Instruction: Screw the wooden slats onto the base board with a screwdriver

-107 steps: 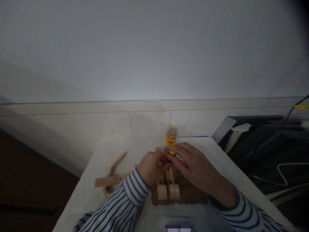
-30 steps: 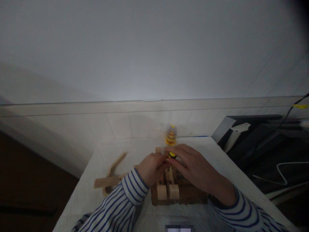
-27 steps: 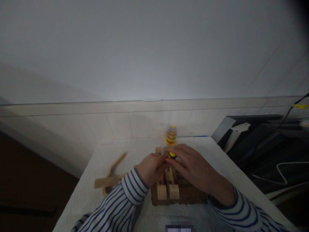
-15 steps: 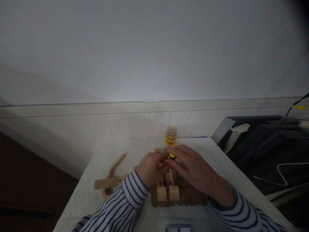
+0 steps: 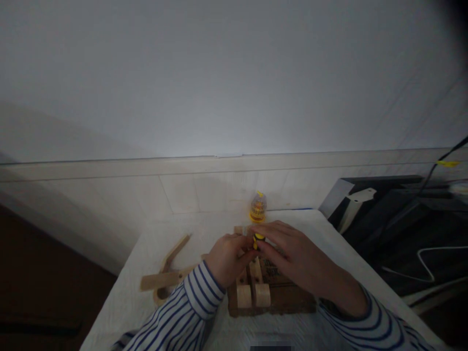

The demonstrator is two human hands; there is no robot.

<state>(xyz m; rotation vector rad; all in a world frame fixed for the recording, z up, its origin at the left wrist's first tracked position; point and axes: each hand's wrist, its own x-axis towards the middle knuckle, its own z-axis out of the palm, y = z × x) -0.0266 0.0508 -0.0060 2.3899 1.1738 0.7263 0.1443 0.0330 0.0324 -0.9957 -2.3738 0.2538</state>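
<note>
Pinching yellow screwdriver point(image 5: 259, 237): right hand point(image 5: 292, 253), fingers closed; left hand point(image 5: 228, 256) curled at its 9 o'clock, hold unclear, over wooden blocks point(image 5: 252, 291).

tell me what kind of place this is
Probably a home craft or hobby corner: a small white table against a plain wall, loose wooden parts, and the right hand holding a yellow-handled tool over a wooden assembly.

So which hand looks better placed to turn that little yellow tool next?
Probably the right hand: its fingertips pinch the yellow tool from above, while the left hand sits beside it at the wooden pieces.
</note>
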